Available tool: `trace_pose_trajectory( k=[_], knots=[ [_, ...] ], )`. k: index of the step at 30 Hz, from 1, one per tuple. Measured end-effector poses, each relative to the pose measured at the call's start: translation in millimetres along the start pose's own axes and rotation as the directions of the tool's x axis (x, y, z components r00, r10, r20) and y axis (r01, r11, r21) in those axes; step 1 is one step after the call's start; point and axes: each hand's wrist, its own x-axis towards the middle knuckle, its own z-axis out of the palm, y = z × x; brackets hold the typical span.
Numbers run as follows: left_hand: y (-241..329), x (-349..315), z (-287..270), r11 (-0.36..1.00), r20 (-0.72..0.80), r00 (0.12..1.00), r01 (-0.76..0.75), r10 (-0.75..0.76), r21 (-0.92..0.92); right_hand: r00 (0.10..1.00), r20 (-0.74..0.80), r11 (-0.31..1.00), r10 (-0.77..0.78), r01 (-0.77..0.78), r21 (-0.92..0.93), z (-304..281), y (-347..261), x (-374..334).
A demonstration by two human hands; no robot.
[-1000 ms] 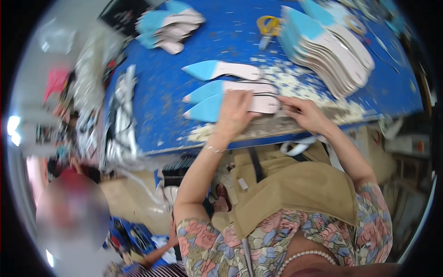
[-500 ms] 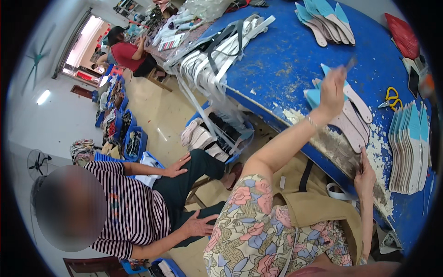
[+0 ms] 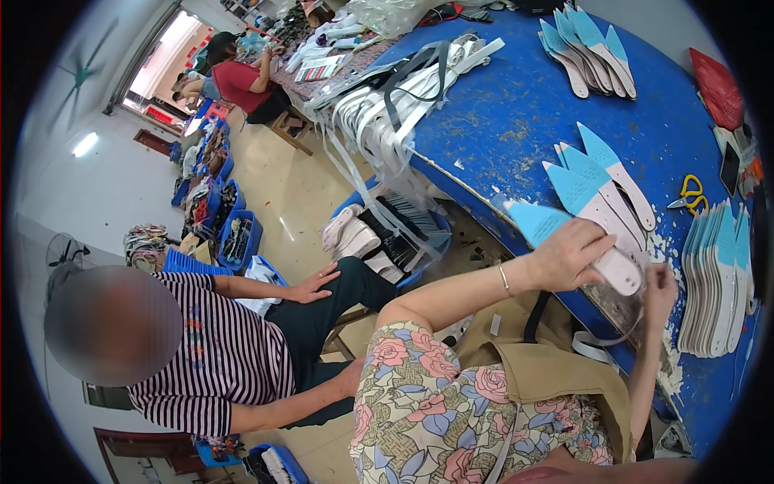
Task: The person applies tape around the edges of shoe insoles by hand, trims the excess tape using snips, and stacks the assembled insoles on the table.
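Observation:
My left hand (image 3: 571, 254) is closed around an insole (image 3: 619, 273), pale at the heel with small holes and light blue at its pointed end, held over the table's near edge. Close to that heel, my right hand (image 3: 660, 292) has its fingers pinched together. A narrow white strap (image 3: 601, 342) runs up to these fingers and appears to be held in them. Just beyond the hands, several more insoles (image 3: 606, 214) lie fanned on the blue table, blue tips pointing away.
On the blue table (image 3: 484, 105) are a stack of insoles (image 3: 708, 282), yellow-handled scissors (image 3: 689, 195), another insole group (image 3: 588, 52), a phone (image 3: 729, 168) and a bundle of white straps (image 3: 403, 105). A person in a striped shirt (image 3: 230, 347) sits at left, near a filled blue bin (image 3: 435, 262).
My left hand has come back toward me from above the fanned insoles and now holds one insole. My right hand has shifted slightly to the right, and the view has turned a little.

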Motion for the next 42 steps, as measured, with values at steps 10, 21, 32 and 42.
trace_pose_trajectory(
  k=[10, 21, 32, 42],
  knots=[
    [-16, -37, -32, 0.769, 0.282, 0.802, 0.308, -0.527, 0.561, 0.878, -0.476, 0.934, -0.052, 0.211, 0.288, -119, -81, -26],
    [-6, -19, 24, 0.915, 0.051, 0.921, 0.376, -0.387, 0.144, 0.987, -0.030, 0.927, 0.155, -0.135, 0.350, -49, -73, -26],
    [-26, -20, 83, 0.856, 0.231, 0.843, 0.513, -0.486, -0.068, 0.900, 0.424, 0.987, 0.102, -0.143, 0.066, 0, -7, 21],
    [-25, -14, 96, 0.838, 0.188, 0.834, 0.539, -0.518, -0.086, 0.901, 0.420, 0.939, -0.108, 0.232, -0.255, 24, 9, 37]
  ],
)
